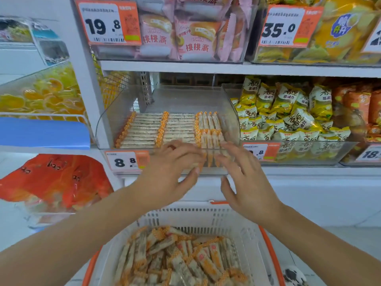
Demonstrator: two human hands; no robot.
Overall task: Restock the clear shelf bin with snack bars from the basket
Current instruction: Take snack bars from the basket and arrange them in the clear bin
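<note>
Orange price tags read 19.8 [108,23], 35.0 [288,25] and 8.8 [126,161] above a white basket [243,228] of snack bars [181,259]. Both hands, left hand [171,172] and right hand [245,182], fingers extended and close together, press upright bars [210,139] at the clear shelf bin [185,98] front.

One head-worn view looks forward and down, close to the shelf bin [171,129] above the basket [206,215].

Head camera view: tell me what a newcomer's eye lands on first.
Both hands, left hand and right hand, meet at the front of the clear shelf bin at centre, fingers on upright snack bars at its right end. Below, the white basket holds loose bars. Top left, a bold 19.8 price tag stands out.
</note>
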